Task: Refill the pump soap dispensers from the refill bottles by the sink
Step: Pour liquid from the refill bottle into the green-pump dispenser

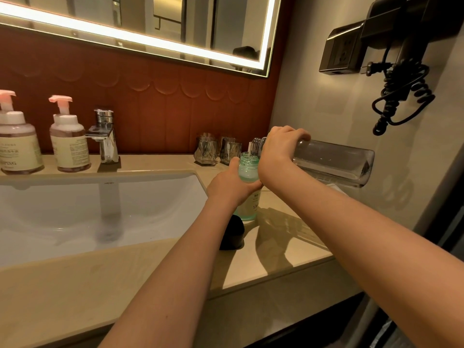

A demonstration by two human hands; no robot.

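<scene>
While left grip (229, 188) clasps one green dispenser (248, 172), right grip (280, 151) clamps one seemingly near-empty refill bottle (331, 159).

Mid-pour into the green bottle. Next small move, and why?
Probably lift the refill bottle's base a little with the right hand. The bottle lies about level, with its mouth over the open green bottle, which the left hand steadies. A slightly steeper tilt should keep the flow going. How full the green bottle is, I cannot tell.
</scene>
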